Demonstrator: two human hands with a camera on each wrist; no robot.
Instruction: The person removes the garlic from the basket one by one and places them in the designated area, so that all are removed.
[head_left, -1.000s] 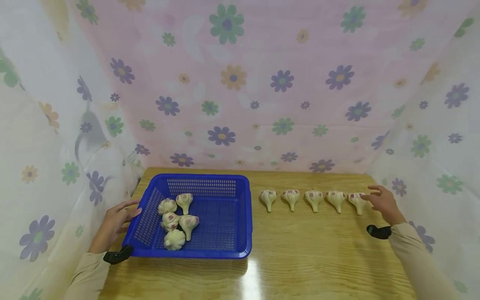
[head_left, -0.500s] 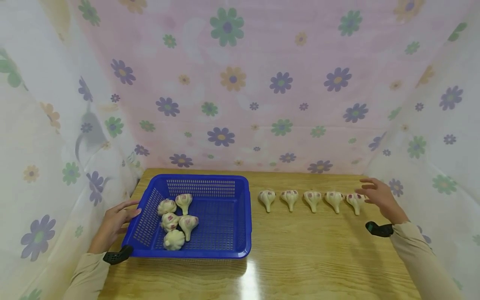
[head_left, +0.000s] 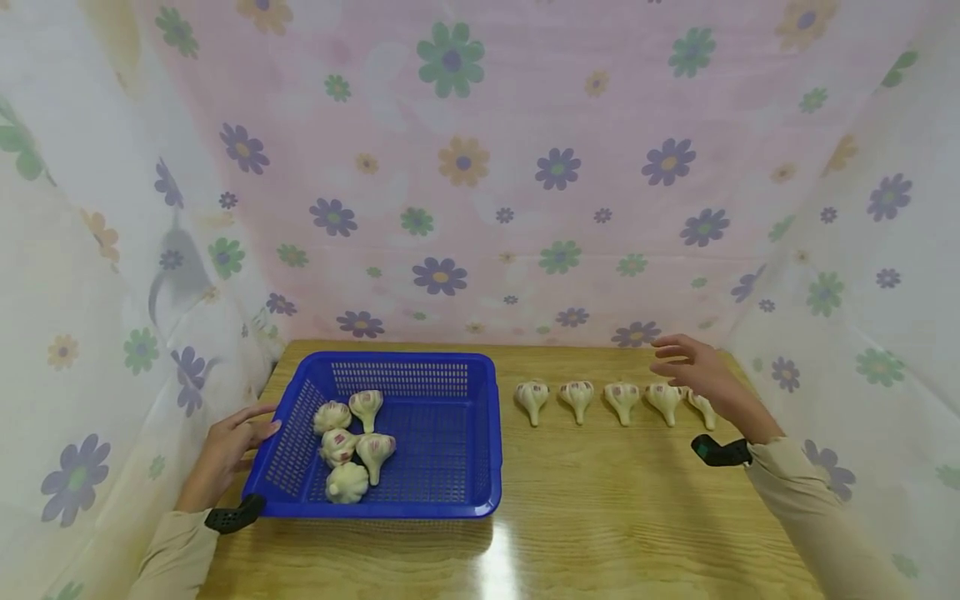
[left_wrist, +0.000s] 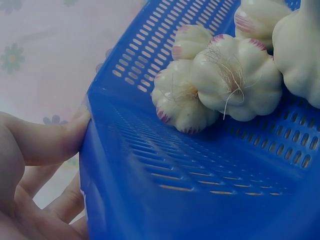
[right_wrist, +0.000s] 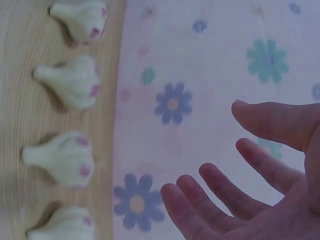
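Observation:
In the head view, my left hand point(head_left: 228, 450) holds the left rim of a blue plastic basket point(head_left: 480, 510). In the left wrist view its thumb point(left_wrist: 55, 137) meets the rim edge, and the other fingers go partly out of sight behind the outer wall. Several garlic bulbs point(head_left: 347, 483) lie together in the basket's left half. To the right, more garlic bulbs point(head_left: 622, 402) form a row on the table, stems toward me. My right hand point(head_left: 708, 379) hovers over the row's right end, fingers spread and holding nothing, partly covering the rightmost bulb point(head_left: 702, 408).
The wooden table point(head_left: 600, 517) ends against a flowered cloth point(head_left: 495, 192) at the back. Similar cloth hangs at both sides. A black wrist device point(head_left: 236, 515) sits near each hand.
My right hand has moved left from beside the rightmost garlic bulb to above the row's right end. The left hand stays on the basket, and the bulbs keep their places.

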